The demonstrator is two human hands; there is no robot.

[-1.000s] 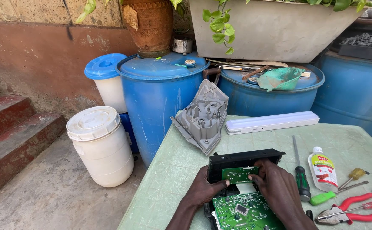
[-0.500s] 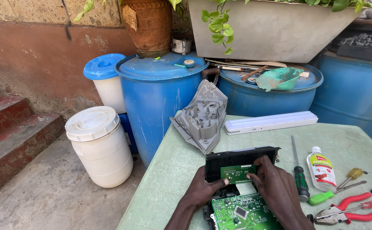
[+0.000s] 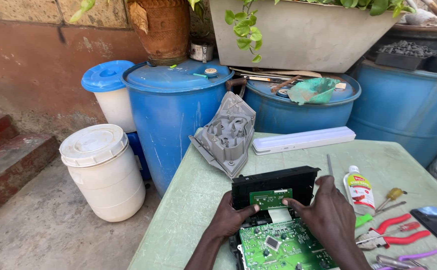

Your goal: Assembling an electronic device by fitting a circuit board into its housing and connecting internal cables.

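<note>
Outdoors, a pale green bench (image 3: pixel 188 200) stands before blue barrels. Near its front edge lies a black housing (image 3: pixel 273 182) with a large green circuit board (image 3: pixel 283 247) below it. The left hand (image 3: pixel 231 220) curls around the housing's left side, steadying it. The right hand (image 3: pixel 328 212) presses fingertips on a small green board (image 3: pixel 271 198) inside. Right of the housing lie a glue bottle (image 3: pixel 359 190) and red-handled pliers (image 3: pixel 393 235), within reach.

green circuit board (image 3: pixel 278 245) cut off by bottom edge.
</note>
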